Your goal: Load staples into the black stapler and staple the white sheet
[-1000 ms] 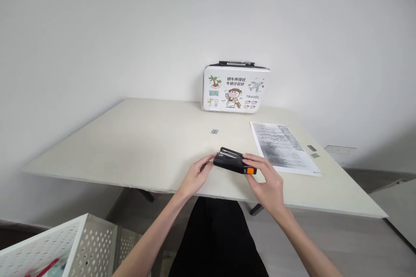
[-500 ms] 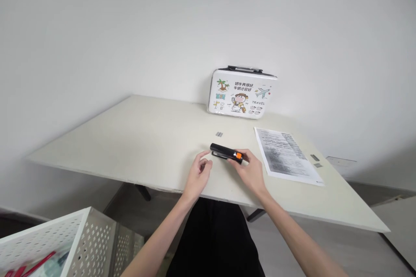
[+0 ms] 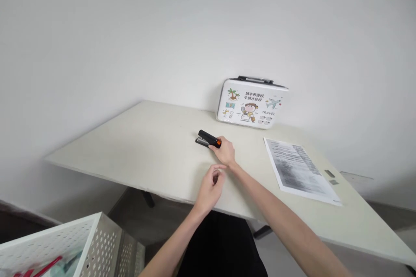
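A black stapler (image 3: 208,137) is pinched at its orange-marked rear end by the right hand (image 3: 224,151), about midway between the front and back edges of the desk (image 3: 139,147); whether its base rests there cannot be told. Long axis pointed leftward, nose toward the left edge, gap seen between its top and base. The right hand is nearer; the left hand (image 3: 210,186) is held closer to the front edge, with the stapler ahead of it. Left fingers loosely curled, nothing seen gripped; contact with the right wrist just beside cannot be made out. A printed sheet (image 3: 299,169) is laid toward the right edge, small grey strips (image 3: 329,173) beyond it. A cartoon-printed carry case (image 3: 251,104) is stood at the back edge; a white perforated basket (image 3: 103,242) is placed below the front edge, toward the left corner.
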Available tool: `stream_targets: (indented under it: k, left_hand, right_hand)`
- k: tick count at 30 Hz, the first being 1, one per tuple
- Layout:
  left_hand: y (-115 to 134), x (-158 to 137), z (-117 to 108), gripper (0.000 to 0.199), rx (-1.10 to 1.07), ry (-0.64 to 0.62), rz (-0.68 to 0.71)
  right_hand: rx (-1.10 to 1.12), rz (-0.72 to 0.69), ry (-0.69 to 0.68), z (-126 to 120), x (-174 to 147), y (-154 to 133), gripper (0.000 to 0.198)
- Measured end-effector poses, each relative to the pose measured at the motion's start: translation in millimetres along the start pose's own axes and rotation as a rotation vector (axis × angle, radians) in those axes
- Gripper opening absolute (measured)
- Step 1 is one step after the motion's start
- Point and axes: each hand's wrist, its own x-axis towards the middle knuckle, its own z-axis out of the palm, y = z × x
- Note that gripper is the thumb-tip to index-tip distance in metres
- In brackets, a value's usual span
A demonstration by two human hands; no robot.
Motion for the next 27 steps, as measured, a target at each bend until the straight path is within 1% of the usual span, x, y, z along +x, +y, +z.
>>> stream_targets:
  k: [2,4,6,8,9,10,12,13,15,18,21,23,27]
  left_hand:
    - [-3,2,-3,0.030,-0.069,0.027,-0.032]
    - [-7,6,-7,0.032,-0.203,0.065,-0.085]
    - [-8,12,-13,0.032,-0.394,0.122,-0.143]
    - [-8,17,-19,0.028,-0.604,0.176,-0.212]
    - [-7,19,-22,0.024,-0.695,0.191,-0.246]
    - [-6,21,-24,0.019,-0.767,0.197,-0.276]
    - [-5,24,-27,0.012,-0.852,0.190,-0.312]
    - [-5,24,-28,0.015,-0.868,0.190,-0.317]
    - [-6,24,-29,0.022,-0.856,0.194,-0.325]
    - [-11,24,-30,0.024,-0.776,0.183,-0.342]
    - [-16,24,-33,0.025,-0.739,0.163,-0.336]
    - [-18,24,-34,0.026,-0.747,0.149,-0.327]
    - [-14,23,-30,0.029,-0.732,0.150,-0.330]
  right_hand:
    - [0.000,-0.051,0.001,-3,5,-6,0.027]
    - [0.012,-0.118,0.022,-12,3,-10,0.031]
    - [0.033,-0.181,0.043,-27,-9,-13,0.033]
    - [0.057,-0.251,0.036,-45,-29,-17,0.030]
    - [0.067,-0.299,0.015,-54,-42,-19,0.028]
    - [0.073,-0.385,-0.028,-62,-54,-22,0.025]
    - [0.007,-0.539,-0.150,-74,-78,-29,0.026]
    - [-0.051,-0.576,-0.198,-77,-88,-32,0.029]
    - [-0.164,-0.600,-0.257,-79,-103,-36,0.037]
    - [-0.259,-0.607,-0.293,-72,-112,-37,0.044]
    - [-0.270,-0.623,-0.305,-64,-112,-34,0.040]
    - [-0.258,-0.607,-0.303,-62,-111,-33,0.035]
    - [-0.214,-0.573,-0.284,-70,-115,-29,0.031]
